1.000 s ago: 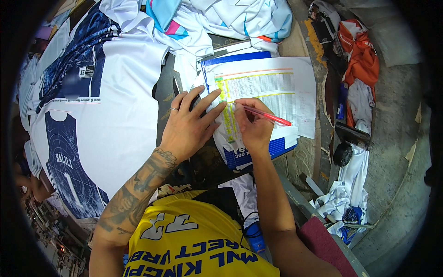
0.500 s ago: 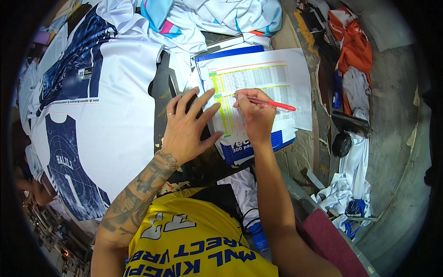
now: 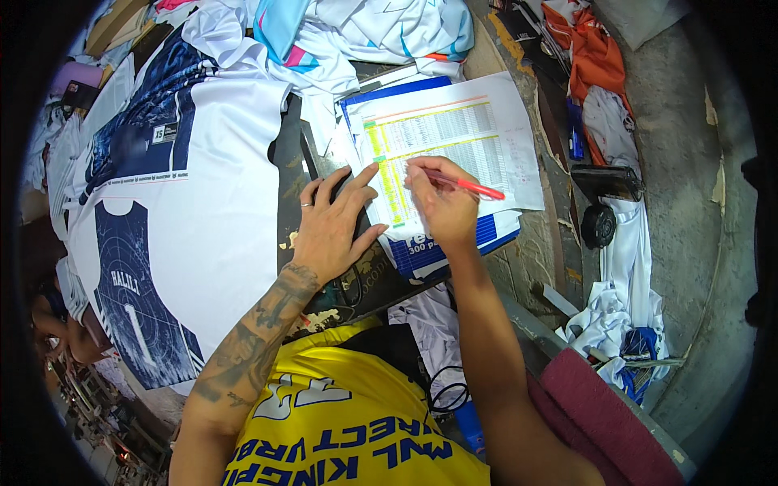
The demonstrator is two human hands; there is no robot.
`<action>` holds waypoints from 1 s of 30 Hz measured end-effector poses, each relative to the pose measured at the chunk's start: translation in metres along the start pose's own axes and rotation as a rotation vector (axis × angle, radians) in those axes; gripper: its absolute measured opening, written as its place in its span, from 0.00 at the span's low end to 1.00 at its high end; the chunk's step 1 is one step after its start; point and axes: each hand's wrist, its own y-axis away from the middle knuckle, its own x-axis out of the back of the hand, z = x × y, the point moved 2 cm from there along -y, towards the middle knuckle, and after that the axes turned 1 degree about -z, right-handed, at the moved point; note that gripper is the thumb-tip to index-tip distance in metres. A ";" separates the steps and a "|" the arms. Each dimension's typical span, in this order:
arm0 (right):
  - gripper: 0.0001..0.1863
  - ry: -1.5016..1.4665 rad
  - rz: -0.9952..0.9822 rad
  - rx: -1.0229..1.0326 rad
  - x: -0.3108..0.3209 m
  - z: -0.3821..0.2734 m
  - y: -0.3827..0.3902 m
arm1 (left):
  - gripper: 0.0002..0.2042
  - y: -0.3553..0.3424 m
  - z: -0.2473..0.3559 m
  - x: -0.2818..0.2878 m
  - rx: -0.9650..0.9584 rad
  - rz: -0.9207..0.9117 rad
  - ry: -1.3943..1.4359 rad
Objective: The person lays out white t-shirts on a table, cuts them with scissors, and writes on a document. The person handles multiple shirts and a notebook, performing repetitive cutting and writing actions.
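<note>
A printed sheet [image 3: 510,138] with yellow-marked table rows lies over a blue and white paper pack [image 3: 413,257]. My right hand [image 3: 444,202] is closed round a red pen [image 3: 480,189], its fingertips at the sheet's yellow rows. The pen's tip is hidden by the fingers. Beside the sheet's left edge, my left hand [image 3: 334,219] rests with its fingers spread and nothing held, fingertips touching or close to the paper. A ring is on one of its fingers.
White fabric [image 3: 219,202] with printed dark blue jersey panels [image 3: 134,283] covers the left side. White and light-blue cloth [image 3: 389,36] is heaped at the back. To the right lie orange cloth [image 3: 587,57], a black round object [image 3: 598,225] and white cloth [image 3: 628,259].
The view has shifted slightly. My right hand with the pen sits a little further left and lower over the sheet's rows. My left hand stays spread beside the sheet.
</note>
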 end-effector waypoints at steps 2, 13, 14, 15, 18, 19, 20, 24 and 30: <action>0.07 -0.027 0.025 -0.034 0.006 -0.001 0.017 | 0.23 0.001 -0.002 -0.003 -0.004 -0.001 -0.018; 0.03 -0.006 0.066 0.018 0.009 0.017 0.034 | 0.32 0.014 -0.024 0.008 -0.210 -0.121 -0.137; 0.03 0.003 0.068 0.017 0.009 0.017 0.034 | 0.38 0.015 -0.029 0.009 -0.224 -0.215 -0.178; 0.03 0.015 0.070 0.013 0.009 0.017 0.035 | 0.39 0.015 -0.033 0.011 -0.273 -0.218 -0.186; 0.05 0.078 0.057 -0.017 0.010 0.016 0.037 | 0.43 0.012 -0.043 0.014 -0.375 -0.270 -0.179; 0.06 0.102 0.050 -0.031 0.011 0.015 0.037 | 0.44 0.010 -0.046 0.014 -0.392 -0.278 -0.167; 0.06 0.095 0.057 -0.033 0.011 0.015 0.038 | 0.45 0.008 -0.047 0.014 -0.402 -0.282 -0.153; 0.06 0.082 0.074 -0.018 0.011 0.013 0.037 | 0.45 0.005 -0.047 0.015 -0.425 -0.259 -0.185; 0.06 0.164 0.065 -0.040 0.010 0.011 0.039 | 0.42 0.003 -0.049 0.014 -0.352 -0.271 -0.165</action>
